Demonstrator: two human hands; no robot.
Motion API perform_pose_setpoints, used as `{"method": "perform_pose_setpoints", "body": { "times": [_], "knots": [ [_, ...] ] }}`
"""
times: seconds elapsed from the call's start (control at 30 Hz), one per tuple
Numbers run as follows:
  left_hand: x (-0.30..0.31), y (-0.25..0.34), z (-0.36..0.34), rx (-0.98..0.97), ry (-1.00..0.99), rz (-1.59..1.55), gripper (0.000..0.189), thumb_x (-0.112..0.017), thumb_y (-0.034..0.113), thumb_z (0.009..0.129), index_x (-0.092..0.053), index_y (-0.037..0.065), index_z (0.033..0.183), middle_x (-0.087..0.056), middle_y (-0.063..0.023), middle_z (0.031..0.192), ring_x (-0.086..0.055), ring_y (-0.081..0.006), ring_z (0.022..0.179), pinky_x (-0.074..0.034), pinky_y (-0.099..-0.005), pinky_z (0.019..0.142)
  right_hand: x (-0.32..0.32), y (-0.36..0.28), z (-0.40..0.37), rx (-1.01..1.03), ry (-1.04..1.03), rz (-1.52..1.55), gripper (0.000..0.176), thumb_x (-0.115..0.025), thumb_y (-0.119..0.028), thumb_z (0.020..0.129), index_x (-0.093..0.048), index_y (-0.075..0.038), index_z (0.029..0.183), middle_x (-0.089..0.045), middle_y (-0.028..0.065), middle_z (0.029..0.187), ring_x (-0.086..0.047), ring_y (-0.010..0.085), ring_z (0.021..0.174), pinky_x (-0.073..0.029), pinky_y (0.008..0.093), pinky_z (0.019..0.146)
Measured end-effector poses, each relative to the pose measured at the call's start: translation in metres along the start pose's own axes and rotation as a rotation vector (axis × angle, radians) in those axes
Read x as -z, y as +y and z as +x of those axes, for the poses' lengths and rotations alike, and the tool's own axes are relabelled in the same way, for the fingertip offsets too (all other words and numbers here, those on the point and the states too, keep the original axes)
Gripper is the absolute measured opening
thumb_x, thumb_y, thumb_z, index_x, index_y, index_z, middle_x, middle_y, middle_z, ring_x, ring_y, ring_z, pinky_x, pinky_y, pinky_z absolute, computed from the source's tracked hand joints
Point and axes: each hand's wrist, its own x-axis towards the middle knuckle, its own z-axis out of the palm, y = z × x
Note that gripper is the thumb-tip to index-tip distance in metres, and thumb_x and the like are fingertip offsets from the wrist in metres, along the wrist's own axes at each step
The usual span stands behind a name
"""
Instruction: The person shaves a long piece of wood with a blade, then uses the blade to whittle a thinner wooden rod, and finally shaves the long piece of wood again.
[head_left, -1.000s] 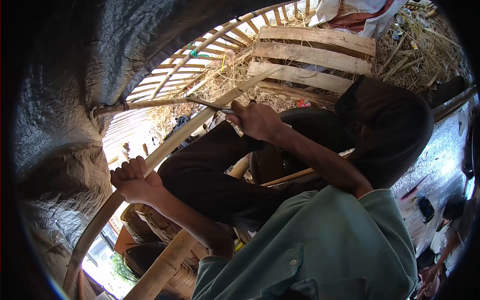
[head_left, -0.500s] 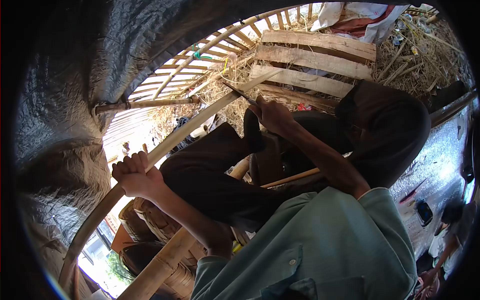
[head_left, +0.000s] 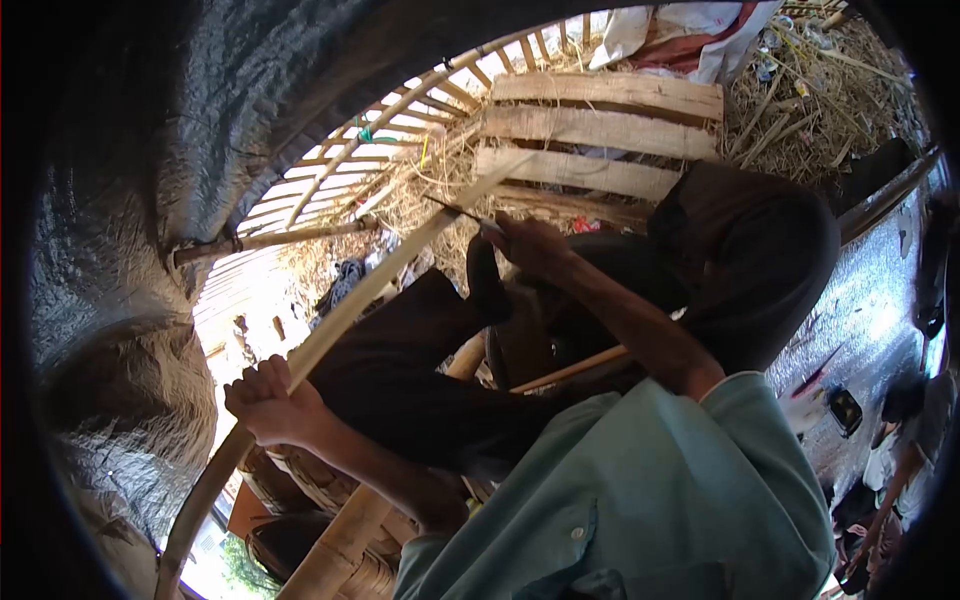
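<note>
A long, pale bamboo strip [head_left: 385,275] runs slantwise from the lower left towards the wooden slats. My left hand [head_left: 275,402] is closed around it, fingers wrapped over the strip. In my right hand [head_left: 530,245] is a knife [head_left: 456,209], gripped by its handle. The knife's thin dark blade lies across the strip, near its far end, and appears to touch it. My dark-trousered legs lie beneath the strip and both forearms.
Wooden slats [head_left: 600,130] lie beyond my hands, beside dry straw and shavings [head_left: 815,120]. A slatted bamboo fence [head_left: 400,130] curves behind. Dark plastic sheeting [head_left: 120,300] hangs at left. Woven baskets [head_left: 300,480] stand lower left. Another person's arm [head_left: 890,510] shows at right.
The view has shifted slightly, so the surroundings sit further left. The knife still lies across the strip near its far end, and both hands keep their holds.
</note>
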Motion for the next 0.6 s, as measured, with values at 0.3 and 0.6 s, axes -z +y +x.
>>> {"method": "perform_pose_setpoints", "body": {
  "times": [0.3,0.6],
  "knots": [
    [-0.013,0.005,-0.006,-0.028,-0.125,-0.092,0.039,-0.036,0.015,0.09,-0.017,0.017,0.056,-0.011,0.003,0.05,-0.01,-0.0094,0.043,-0.016,-0.0245,0.041,0.047,-0.106,-0.008,0.173,0.006,0.047,0.041,-0.045,-0.046,0.09,-0.05,-0.007,0.101,-0.056,0.016,0.051,-0.058,0.0363,0.048,-0.044,0.0471,0.042],
    [-0.017,0.006,-0.017,0.007,-0.021,-0.088,0.039,-0.038,0.018,0.089,-0.019,0.018,0.055,-0.013,0.0036,0.049,-0.014,-0.0089,0.04,-0.017,-0.0245,0.04,0.014,-0.021,-0.003,-0.026,0.022,0.031,0.037,-0.044,-0.042,0.091,-0.051,-0.006,0.094,-0.057,0.0168,0.054,-0.059,0.0382,0.051,-0.046,0.0489,0.045]
  ]
}}
